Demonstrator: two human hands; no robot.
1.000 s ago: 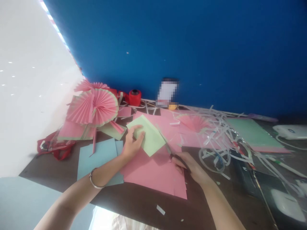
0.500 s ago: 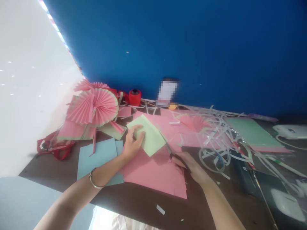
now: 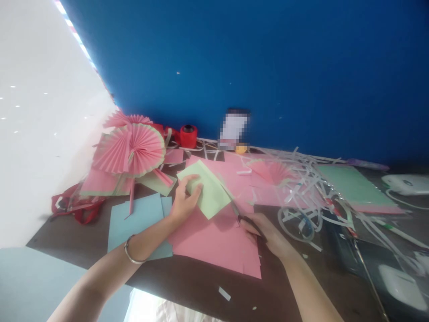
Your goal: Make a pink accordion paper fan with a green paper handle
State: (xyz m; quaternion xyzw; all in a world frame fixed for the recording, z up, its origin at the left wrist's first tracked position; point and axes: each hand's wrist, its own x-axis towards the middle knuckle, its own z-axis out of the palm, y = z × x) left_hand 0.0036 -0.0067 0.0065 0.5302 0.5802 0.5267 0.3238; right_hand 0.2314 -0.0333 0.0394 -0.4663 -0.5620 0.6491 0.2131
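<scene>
My left hand (image 3: 186, 199) grips a light green sheet of paper (image 3: 212, 194) by its left side, thumb on top and fingers curled over it. In my right hand (image 3: 264, 232) is a pair of scissors (image 3: 250, 221) with dark handles. Their blades lie along the right edge of the green paper; how far apart the blades stand is hard to make out. Beneath both hands pink paper sheets (image 3: 211, 246) are spread on the dark table. Blue paper (image 3: 137, 223) lies under and beside my left forearm.
Pink pleated paper fans (image 3: 147, 145) stand at the left. A red tape roll (image 3: 188, 136) and a phone (image 3: 233, 129) are by the blue wall. Tangled white paper strips (image 3: 301, 190), a green sheet pack (image 3: 355, 188) and a white case (image 3: 402, 286) lie to the right.
Almost nothing differs. Both hands, the green paper and the scissors stay in nearly the same place.
</scene>
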